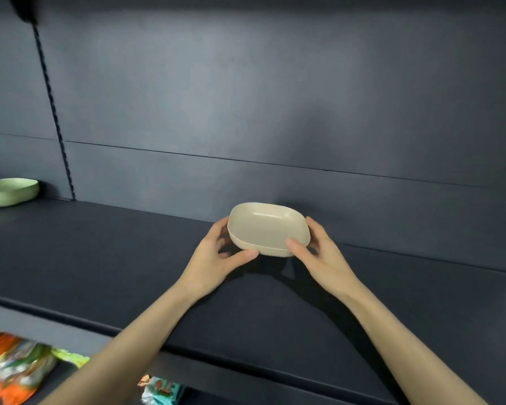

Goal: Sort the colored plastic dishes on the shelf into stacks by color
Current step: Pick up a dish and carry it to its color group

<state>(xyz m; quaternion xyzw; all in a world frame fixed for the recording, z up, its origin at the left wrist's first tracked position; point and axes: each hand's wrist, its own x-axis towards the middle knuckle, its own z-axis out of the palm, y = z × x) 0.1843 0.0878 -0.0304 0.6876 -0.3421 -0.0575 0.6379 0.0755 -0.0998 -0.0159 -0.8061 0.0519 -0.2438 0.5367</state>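
So both hands are on the same thing here. Left hand (216,258) has its thumb flat against the near-left wall of the beige dish (268,229), with the fingers curled round the left side. Right hand (319,258) mirrors it, thumb on the near-right rim and fingers wrapped behind the right edge. So that's two hands gripping one dish, one on each side.

The dish is a rounded-square bowl, tipped a bit so its opening faces the camera. There's a thin line running round just under the rim, so it might actually be two nested together, honestly can't tell. It sits low over the middle of the dark shelf (100,258), near the back panel (246,97), with a shadow right under it. Can't say for sure whether the bottom touches the shelf.

Only one other dish in view: a green dish (9,191) way off at the far left end of the same shelf, well apart from the beige one and partly cut off by the frame edge.

Below the shelf's front lip, on a lower level, there are blurry snack packets: an orange-and-white bunch (12,372) at the bottom left and one teal packet (158,390) further right.
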